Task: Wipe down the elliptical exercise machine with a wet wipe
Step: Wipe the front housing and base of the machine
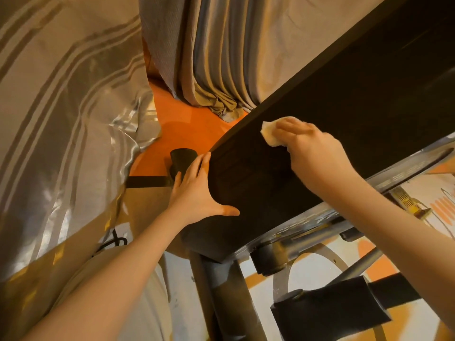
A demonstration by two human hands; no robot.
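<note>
Fingers of the right hand are curling over a crumpled white wet wipe, pressing it onto the elliptical machine's broad dark slanted panel, while the left hand is bracing flat, fingers spread, on that panel's lower left edge.

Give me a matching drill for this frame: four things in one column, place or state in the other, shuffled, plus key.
Things:
1. left hand
2. right hand
3. wipe
4. curtain

Places or states:
A. bunched on the orange floor
B. pressed on the dark panel's top face, under fingers
C. flat against the panel's near end, thumb spread
D. holding the wipe on the panel

Pairs: 1-C, 2-D, 3-B, 4-A
</note>
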